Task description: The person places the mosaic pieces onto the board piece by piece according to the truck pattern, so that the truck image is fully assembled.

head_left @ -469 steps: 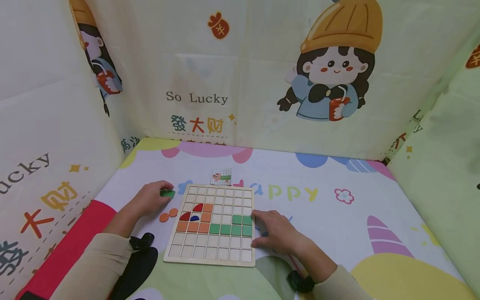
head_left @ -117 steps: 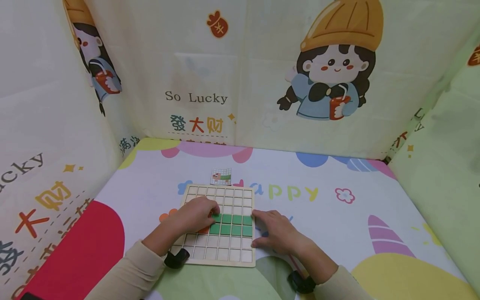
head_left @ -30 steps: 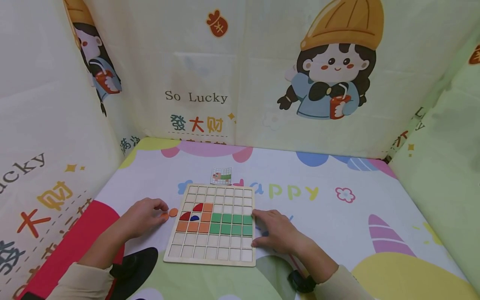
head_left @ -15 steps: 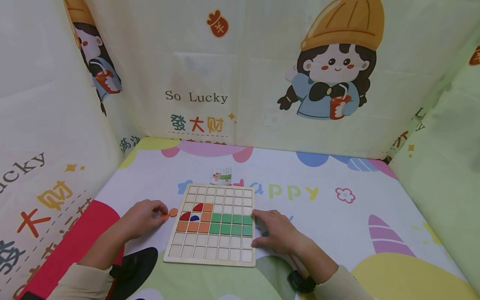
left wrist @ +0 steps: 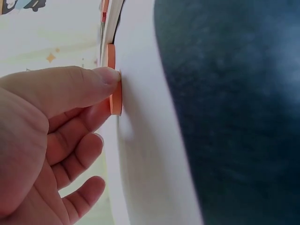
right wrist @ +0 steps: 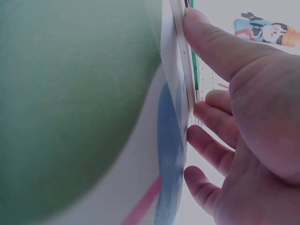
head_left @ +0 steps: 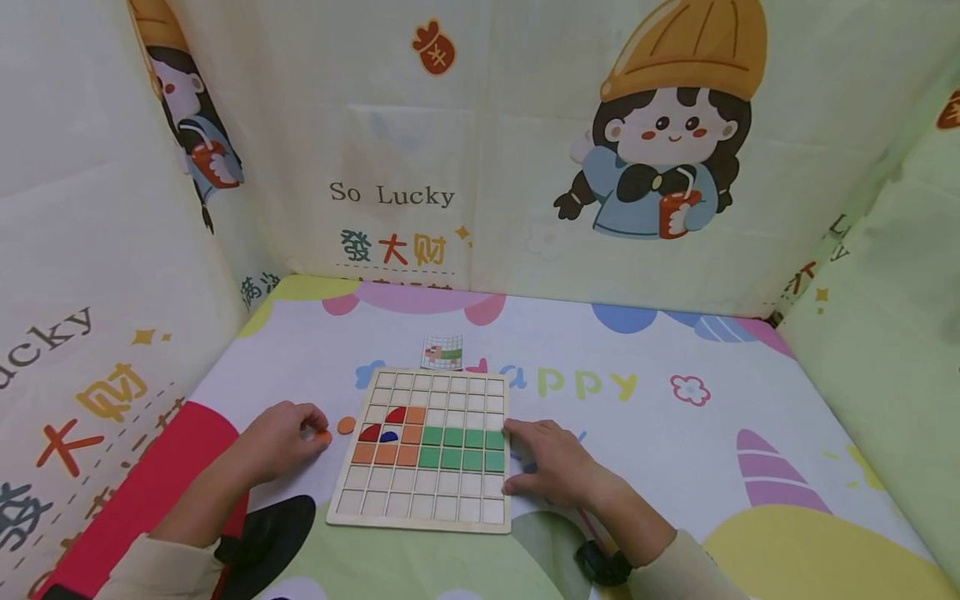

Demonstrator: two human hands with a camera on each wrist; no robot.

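My left hand (head_left: 281, 437) pinches an orange round piece (left wrist: 116, 101) between thumb and fingertips, just above or on the tabletop left of the board. A second orange round piece (head_left: 346, 425) lies on the cloth between that hand and the board. The wooden grid board (head_left: 420, 527) lies flat in the middle. Set in its cells are two rows of green squares (head_left: 453, 459), several orange squares (head_left: 386, 454), two red quarter-circle pieces (head_left: 396, 415) and a blue half-round piece (head_left: 389, 437). My right hand (head_left: 558, 458) rests with thumb and fingertips against the board's right edge.
Behind the board lies a small picture card (head_left: 442, 352) with a grid pattern in similar colours. A printed cloth (head_left: 600, 433) covers the table. Printed fabric walls (head_left: 510, 150) close off the back and both sides.
Green squares have been added to the upper green row since the oldest frame. The left hand left the board, took hold of an orange round piece and drew it slightly left. The right hand stays put.
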